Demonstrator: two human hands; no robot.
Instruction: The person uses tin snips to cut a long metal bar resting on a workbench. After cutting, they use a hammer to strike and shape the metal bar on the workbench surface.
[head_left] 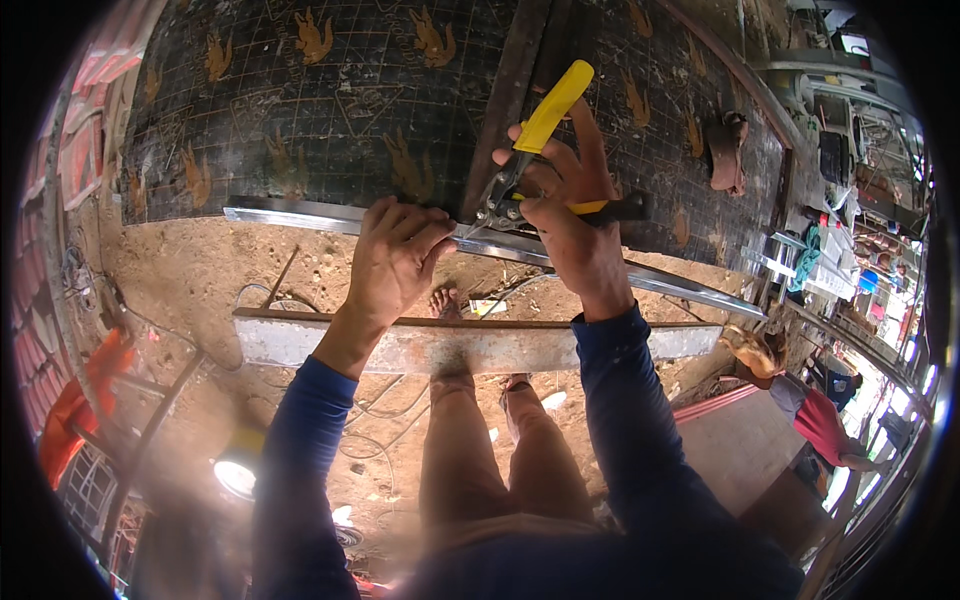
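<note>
A long silver metal channel (690, 289) runs crosswise in front of me, along the near edge of a dark printed board (330, 130). My left hand (392, 262) grips it left of the middle, with the fingers curled over its far side and the thumb toward the snips. My right hand (575, 225) holds a pair of tin snips with yellow handles (553, 108). The handles are spread apart, one pointing away from me and the other to the right. The jaws rest at the channel, just right of my left hand; whether they bite into it I cannot tell.
A worn grey beam (460, 346) crosses nearer to me above bare soil. Loose cables lie around my feet. A lit lamp (236, 474) and orange cloth (80, 395) are at left. A reddish-brown object (727, 152) lies on the board. Other people (825, 425) are at right.
</note>
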